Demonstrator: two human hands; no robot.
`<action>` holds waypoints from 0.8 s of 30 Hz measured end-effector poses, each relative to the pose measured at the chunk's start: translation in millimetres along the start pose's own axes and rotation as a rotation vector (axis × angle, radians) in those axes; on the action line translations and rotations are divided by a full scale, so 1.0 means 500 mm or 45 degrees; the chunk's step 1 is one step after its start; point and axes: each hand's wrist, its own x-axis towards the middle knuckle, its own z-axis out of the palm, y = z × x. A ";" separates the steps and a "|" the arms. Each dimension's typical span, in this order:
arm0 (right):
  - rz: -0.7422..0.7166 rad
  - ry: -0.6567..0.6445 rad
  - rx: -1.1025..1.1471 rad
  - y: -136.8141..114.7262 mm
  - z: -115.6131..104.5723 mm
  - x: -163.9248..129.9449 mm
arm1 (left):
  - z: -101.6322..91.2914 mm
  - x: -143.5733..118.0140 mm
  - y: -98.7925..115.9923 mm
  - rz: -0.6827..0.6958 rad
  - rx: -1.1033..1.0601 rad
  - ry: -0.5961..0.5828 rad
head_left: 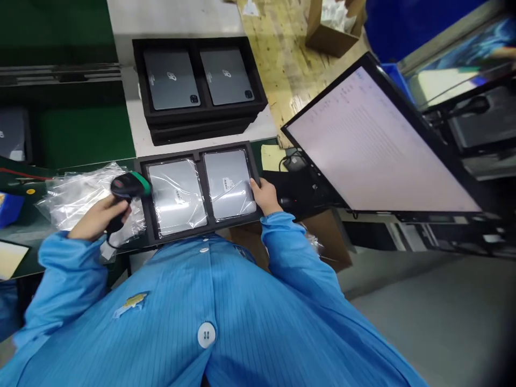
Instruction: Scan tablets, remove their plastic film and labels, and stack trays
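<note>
A dark green work surface (86, 126) is seen on the left, crossed by a pale grey strip (161, 16); farther right, a yellowish wooden board (278, 62) is laid, on which an open brown cardboard box (332, 40) is placed. The right side is occupied by a tilted black-framed monitor (382, 140), lit with text too blurred to be read. A stack of black foam trays (201, 123), in whose top two grey tablets are held, is set on the strip.

In front of the body, at the near edge, a rectangular black foam tray (205, 188) is placed. Two silver-grey tablets (229, 185) are contained in it side by side, each wrapped in clear, shiny, creased film and marked with a small white label. By the left hand (99, 215), a black-and-green handheld scanner (129, 185) is gripped with closed fingers, above crumpled clear plastic bags (80, 196). The tray's right edge is held by the right hand (266, 196), whose fingers are partly hidden.
</note>
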 end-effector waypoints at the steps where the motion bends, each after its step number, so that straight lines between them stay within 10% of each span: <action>1: 0.008 0.013 -0.023 -0.002 0.001 0.000 | -0.010 -0.003 0.015 0.013 0.253 -0.135; 5: 0.041 0.066 -0.118 -0.008 0.002 -0.001 | 0.000 0.024 0.061 0.087 0.926 -0.305; 20: 0.054 0.137 -0.052 -0.010 0.011 0.020 | 0.032 0.075 0.106 0.173 0.863 -0.505; 24: 0.353 0.356 0.265 0.010 -0.011 0.021 | 0.067 0.079 0.102 0.197 0.800 -0.391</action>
